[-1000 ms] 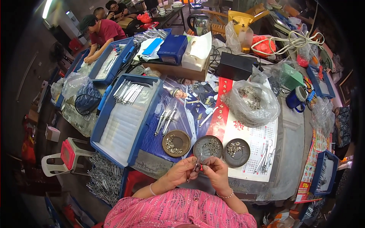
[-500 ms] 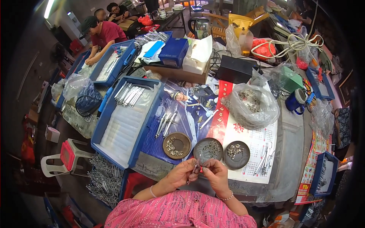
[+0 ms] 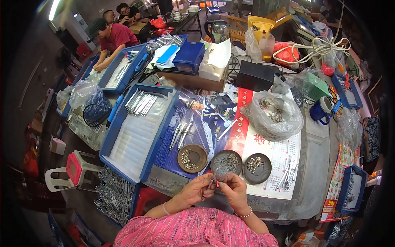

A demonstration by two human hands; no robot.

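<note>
My left hand (image 3: 198, 188) and my right hand (image 3: 233, 190) meet in front of my chest, at the near edge of the table. Both are closed, fingertips pinched together around a small piece with a bit of red showing; its kind is mostly hidden by the fingers. Just beyond them stand three round dishes of small metal parts: a brown-rimmed dish (image 3: 201, 153) to the left, a dark dish (image 3: 214, 165) in the middle and another dark dish (image 3: 265, 176) to the right. Thin silvery rods (image 3: 180, 133) lie past the left dish, and more rods (image 3: 286, 178) lie on the white sheet at right.
At left, a blue tray (image 3: 155, 140) holds a row of metal rods. Below it sits a heap of rods (image 3: 115, 197). A plastic bag of metal parts (image 3: 267, 129) stands beyond the dishes, near a black box (image 3: 256, 75) and blue mug (image 3: 320, 109). A co-worker (image 3: 117, 37) bends over trays.
My hands keep the same pinch at almost the same spot, with only slight finger movement. The whole view has shifted a little; nothing on the table has visibly moved.
</note>
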